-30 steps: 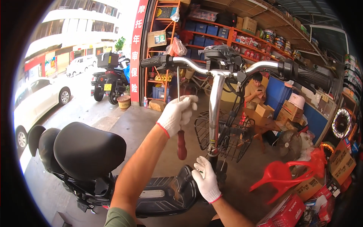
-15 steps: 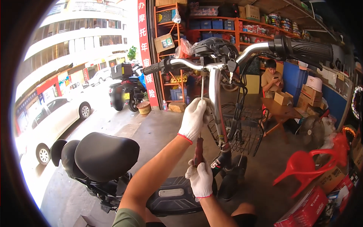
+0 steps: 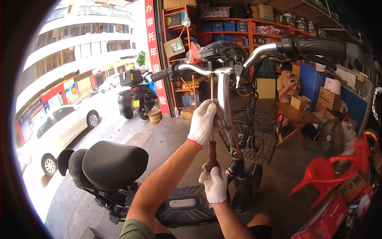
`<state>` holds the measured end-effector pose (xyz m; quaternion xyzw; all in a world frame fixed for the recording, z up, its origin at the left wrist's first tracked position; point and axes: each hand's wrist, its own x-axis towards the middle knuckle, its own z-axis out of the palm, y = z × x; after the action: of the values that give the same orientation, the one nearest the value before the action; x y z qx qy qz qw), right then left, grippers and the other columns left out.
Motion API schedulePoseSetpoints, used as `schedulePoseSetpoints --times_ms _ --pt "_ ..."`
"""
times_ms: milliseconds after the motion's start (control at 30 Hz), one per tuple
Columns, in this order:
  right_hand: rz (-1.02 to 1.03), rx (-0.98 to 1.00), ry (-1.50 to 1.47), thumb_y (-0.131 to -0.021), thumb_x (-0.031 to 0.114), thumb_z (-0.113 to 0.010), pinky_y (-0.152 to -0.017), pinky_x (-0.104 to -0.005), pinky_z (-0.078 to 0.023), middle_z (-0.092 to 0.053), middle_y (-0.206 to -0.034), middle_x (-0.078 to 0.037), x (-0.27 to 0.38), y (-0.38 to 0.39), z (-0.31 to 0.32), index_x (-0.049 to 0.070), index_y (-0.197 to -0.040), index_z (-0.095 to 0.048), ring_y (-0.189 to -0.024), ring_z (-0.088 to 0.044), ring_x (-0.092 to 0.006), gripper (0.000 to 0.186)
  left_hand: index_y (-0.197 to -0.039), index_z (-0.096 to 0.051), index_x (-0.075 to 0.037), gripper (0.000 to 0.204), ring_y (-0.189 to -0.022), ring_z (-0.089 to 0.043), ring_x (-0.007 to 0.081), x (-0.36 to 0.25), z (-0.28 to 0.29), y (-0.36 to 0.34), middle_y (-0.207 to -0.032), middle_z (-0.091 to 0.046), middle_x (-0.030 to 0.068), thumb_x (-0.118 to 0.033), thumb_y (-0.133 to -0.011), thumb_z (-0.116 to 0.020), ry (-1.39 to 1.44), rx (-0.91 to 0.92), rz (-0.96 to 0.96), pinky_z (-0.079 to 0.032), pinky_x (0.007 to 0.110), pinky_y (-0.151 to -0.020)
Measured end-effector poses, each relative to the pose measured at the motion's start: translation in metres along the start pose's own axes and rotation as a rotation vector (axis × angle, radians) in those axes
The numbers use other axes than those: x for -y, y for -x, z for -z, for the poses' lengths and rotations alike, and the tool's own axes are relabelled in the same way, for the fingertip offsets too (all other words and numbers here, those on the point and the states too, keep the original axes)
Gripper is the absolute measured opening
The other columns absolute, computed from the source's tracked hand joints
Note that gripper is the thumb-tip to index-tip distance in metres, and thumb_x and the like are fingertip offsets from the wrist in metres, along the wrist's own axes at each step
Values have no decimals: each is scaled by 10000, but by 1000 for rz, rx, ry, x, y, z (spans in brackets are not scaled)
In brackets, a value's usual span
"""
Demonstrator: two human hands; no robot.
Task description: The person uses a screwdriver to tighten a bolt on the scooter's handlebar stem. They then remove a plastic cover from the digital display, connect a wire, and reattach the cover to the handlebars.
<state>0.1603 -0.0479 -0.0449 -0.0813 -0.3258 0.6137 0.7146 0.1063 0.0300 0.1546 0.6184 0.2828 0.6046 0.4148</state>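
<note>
A long screwdriver with a dark red handle [image 3: 213,153] stands almost upright beside the chrome stem [image 3: 224,93] of an electric bike. Its thin shaft runs up to the underside of the handlebar [image 3: 203,69]; the tip is too small to make out. My left hand [image 3: 203,121], in a white knit glove with a red cuff edge, is closed around the shaft at mid-length, close to the stem. Lower down, my right hand [image 3: 215,184], gloved alike, grips the bottom of the screwdriver handle with bent fingers. A key hangs at the stem's right side.
The bike's black seat [image 3: 115,165] is at left, its footboard [image 3: 183,204] beneath my hands. A wire basket [image 3: 254,137] sits beyond the stem. To the right are a red plastic chair [image 3: 322,175], a wooden table [image 3: 296,113] and a seated person [image 3: 289,81] holding a phone.
The view has shifted a little. Both hands keep their hold on the screwdriver; its handle and my right hand appear slightly higher and further right.
</note>
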Motion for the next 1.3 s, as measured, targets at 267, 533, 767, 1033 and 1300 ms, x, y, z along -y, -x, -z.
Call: schedulePoseSetpoints --times_ms 267,533,767,1033,1300 --pt "8 2 5 -1052 288 -599 -624 -326 -546 -650 -1047 -107 0 0 2 -4 -1411 -486 -708 -665 -161 476 -1191 -626 -12 275 -611 -535 76 2 0 -1 -810 -615 10 -208 -1082 -467 17 -17 15 -463 235 -566" --pt "36 -5 -51 -1041 293 -627 -676 -351 -544 -656 -1082 -102 -7 -3 -6 6 -1396 -504 -744 -666 -179 472 -1285 -647 -27 321 -734 -576 68 18 23 -28 -976 -686 48 -196 -1057 -496 -177 -182 -270 -492 237 -657" --pt "81 -36 -151 -1017 317 -674 -697 -359 -527 -652 -1113 -99 -11 -13 -2 26 -1391 -509 -751 -647 -184 502 -1358 -619 11 566 -1223 -619 316 -133 20 -105 -1316 -642 209 -439 -1045 -479 -577 -268 -695 -437 385 -1088" --pt "88 -37 -239 -1027 311 -661 -688 -339 -473 -641 -1093 -72 -6 -20 -7 41 -1369 -523 -725 -590 -146 457 -1472 -598 -97 696 -1389 -515 305 -178 -21 -144 -1456 -616 153 -601 -997 -538 -997 396 -262 -341 420 -1193" --pt "-504 492 -1065 -1072 397 -565 -533 -239 -372 -660 -984 -117 7 -31 18 -74 -1299 -544 -530 -419 -83 524 -1450 -620 -110 563 -1293 -598 264 -171 -26 -135 -1382 -667 138 -438 -994 -586 -1004 321 -261 -413 359 -1141"
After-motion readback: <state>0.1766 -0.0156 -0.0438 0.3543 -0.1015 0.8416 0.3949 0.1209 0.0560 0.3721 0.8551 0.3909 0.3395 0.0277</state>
